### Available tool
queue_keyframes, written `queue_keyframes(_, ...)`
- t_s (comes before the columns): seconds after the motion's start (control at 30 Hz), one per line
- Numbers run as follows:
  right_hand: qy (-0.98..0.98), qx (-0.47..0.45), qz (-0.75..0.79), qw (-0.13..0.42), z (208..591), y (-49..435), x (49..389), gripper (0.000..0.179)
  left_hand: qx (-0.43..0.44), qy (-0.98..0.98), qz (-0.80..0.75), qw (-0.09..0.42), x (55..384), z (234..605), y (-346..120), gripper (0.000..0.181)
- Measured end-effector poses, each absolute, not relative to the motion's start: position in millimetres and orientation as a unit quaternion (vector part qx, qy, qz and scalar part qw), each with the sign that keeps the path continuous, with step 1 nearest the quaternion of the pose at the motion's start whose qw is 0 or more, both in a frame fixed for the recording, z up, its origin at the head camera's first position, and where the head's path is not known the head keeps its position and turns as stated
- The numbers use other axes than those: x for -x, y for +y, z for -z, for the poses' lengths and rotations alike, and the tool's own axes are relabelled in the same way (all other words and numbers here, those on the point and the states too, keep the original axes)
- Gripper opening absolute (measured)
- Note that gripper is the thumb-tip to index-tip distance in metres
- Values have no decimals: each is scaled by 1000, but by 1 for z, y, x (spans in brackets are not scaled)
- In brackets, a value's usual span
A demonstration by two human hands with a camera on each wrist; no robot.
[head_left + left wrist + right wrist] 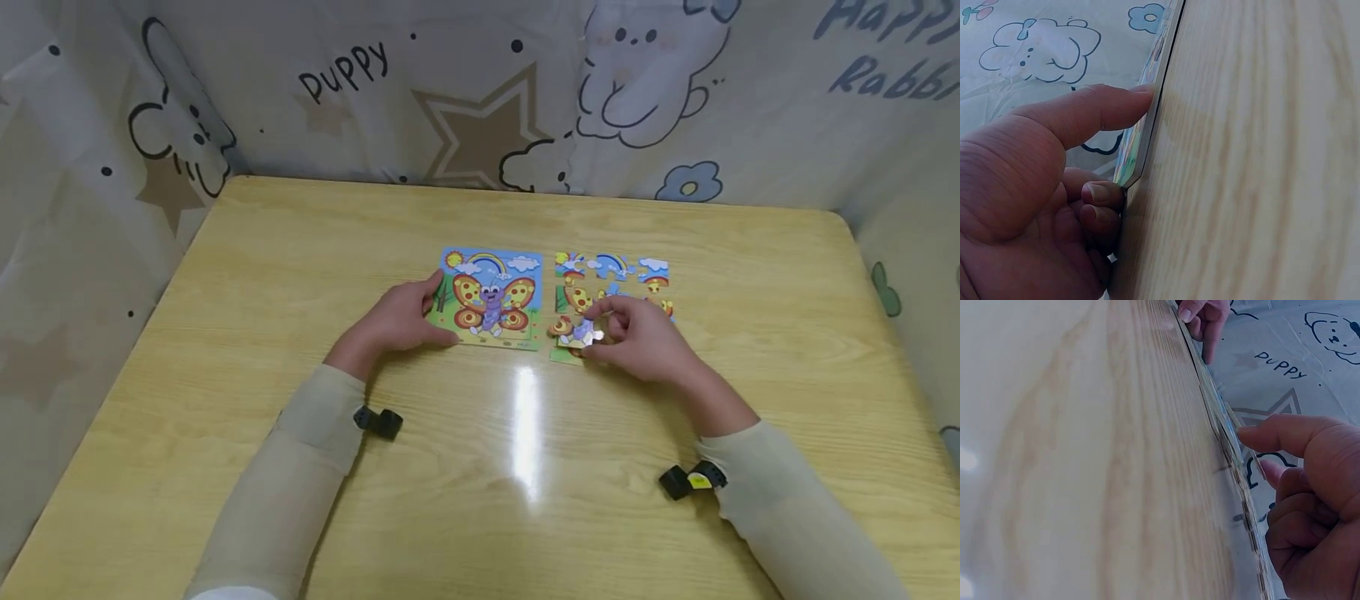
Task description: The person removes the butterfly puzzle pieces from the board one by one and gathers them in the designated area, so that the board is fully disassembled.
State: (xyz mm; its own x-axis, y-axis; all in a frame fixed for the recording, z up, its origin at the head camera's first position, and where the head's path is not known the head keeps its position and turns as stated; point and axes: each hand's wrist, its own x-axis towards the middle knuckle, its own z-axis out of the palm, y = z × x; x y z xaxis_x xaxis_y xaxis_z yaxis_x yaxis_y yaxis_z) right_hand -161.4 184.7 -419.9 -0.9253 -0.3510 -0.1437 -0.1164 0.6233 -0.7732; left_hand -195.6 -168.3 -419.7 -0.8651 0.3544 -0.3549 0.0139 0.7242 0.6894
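Note:
A square butterfly puzzle board (495, 279) lies flat on the table in the head view, showing a purple butterfly under a rainbow. My left hand (401, 317) holds it by its left side, the thumb (1107, 112) along the near edge and the other fingers round the corner. Just right of the board, my right hand (641, 337) pinches a jigsaw piece (576, 335) between thumb and index finger. That piece bears purple and orange butterfly parts and is tilted, catching light. Beneath and behind this hand lie several loose jigsaw pieces (611, 267), partly hidden by it.
The wooden table (465, 525) reaches to a cloth backdrop (270, 125) printed with cartoon animals, stars and words. A bright light reflection (527, 433) falls on the tabletop in front of the board. Small black cameras (381, 422) sit on both wrists.

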Motion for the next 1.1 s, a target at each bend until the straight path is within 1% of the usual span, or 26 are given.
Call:
queue_keyframes(0.27, 891, 120, 415, 137, 424, 200, 156, 39, -102, 895, -366, 235, 192, 421, -168, 111)
queue_keyframes(0.63, 886, 123, 424, 144, 421, 221, 148, 46, -110, 898, -358, 231, 193, 422, -169, 111)
queue_keyframes(1.1, 883, 134, 423, 155, 426, 237, 143, 40, -106, 895, -366, 232, 192, 420, -168, 110)
